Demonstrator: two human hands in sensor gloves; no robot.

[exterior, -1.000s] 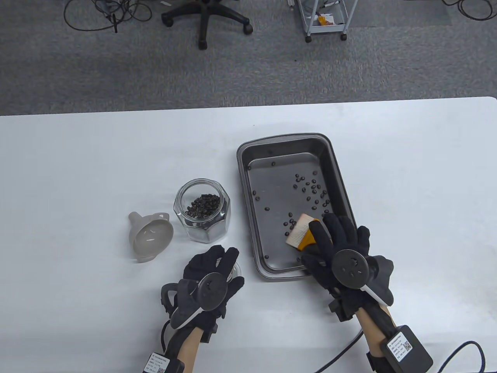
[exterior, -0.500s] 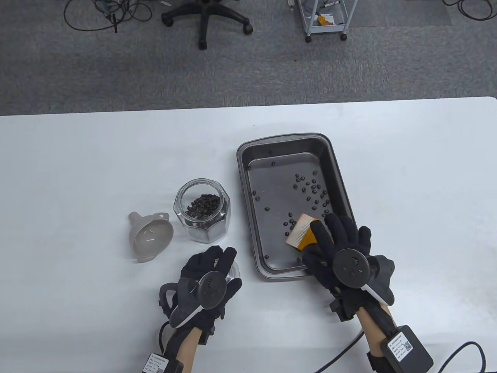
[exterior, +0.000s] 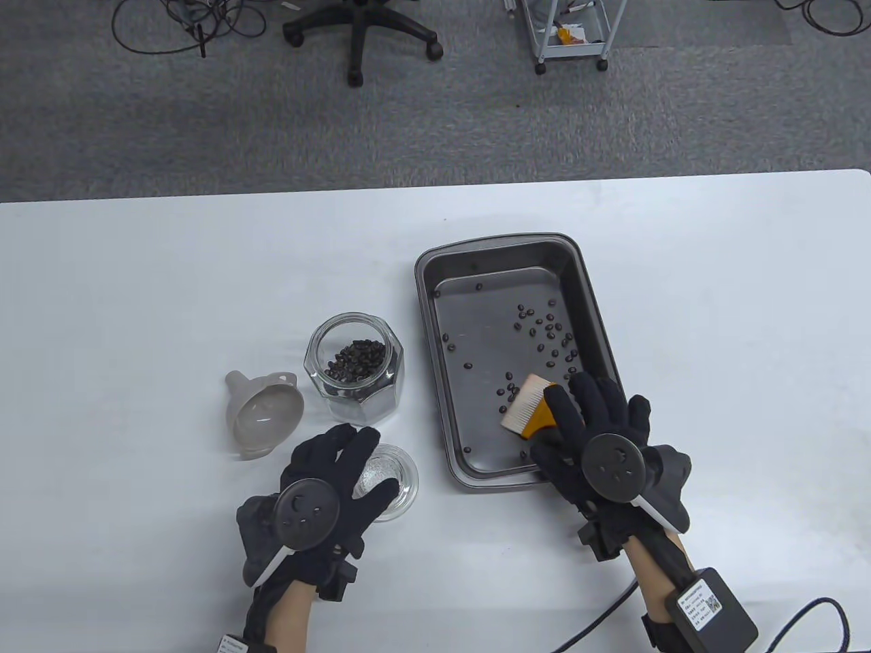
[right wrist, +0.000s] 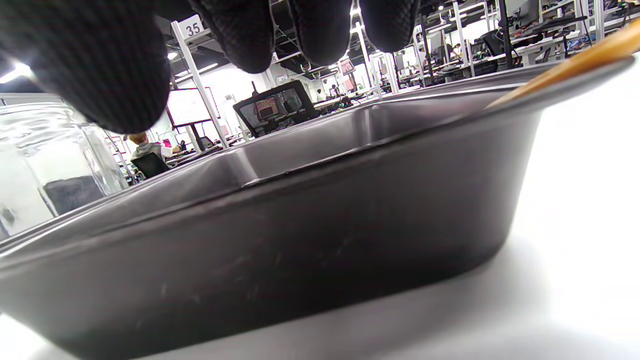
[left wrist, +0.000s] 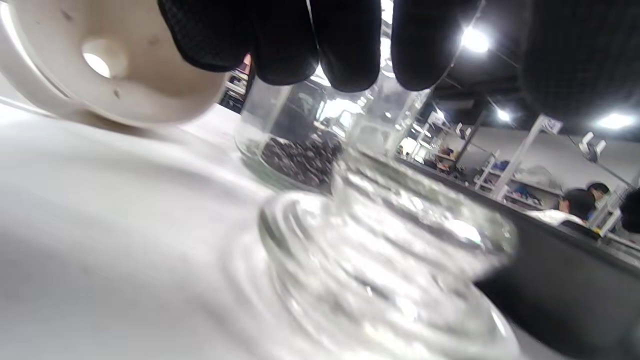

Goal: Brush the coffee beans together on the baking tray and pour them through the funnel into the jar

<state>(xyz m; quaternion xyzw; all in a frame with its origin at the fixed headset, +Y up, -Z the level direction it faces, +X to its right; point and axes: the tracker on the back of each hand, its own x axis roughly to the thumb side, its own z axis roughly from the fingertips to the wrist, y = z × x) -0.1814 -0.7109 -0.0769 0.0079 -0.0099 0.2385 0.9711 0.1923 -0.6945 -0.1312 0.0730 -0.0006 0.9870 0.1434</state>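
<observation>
The dark baking tray (exterior: 430, 354) holds scattered coffee beans (exterior: 544, 330), most toward its far right. A brush (exterior: 527, 405) with cream bristles and an orange ferrule lies in the tray's near right part. My right hand (exterior: 568, 428) lies over its handle, fingers stretched, not visibly wrapped round it. In the right wrist view the wooden handle (right wrist: 575, 60) leans on the tray rim (right wrist: 320, 150). The glass jar (exterior: 355, 367) with beans stands left of the tray, and the grey funnel (exterior: 265, 415) lies on its side beside it. My left hand (exterior: 343, 469) hovers spread over a glass lid (exterior: 393, 476).
The lid (left wrist: 380, 260) lies on the table between the jar (left wrist: 300, 155) and the tray's near left corner. The funnel (left wrist: 125, 75) is just left of my left fingers. Beyond the table's far edge are an office chair (exterior: 360, 30) and a wheeled cart (exterior: 568, 34).
My left hand has slid left and toward me, uncovering the glass lid it hid before. The right hand and the brush have stayed put.
</observation>
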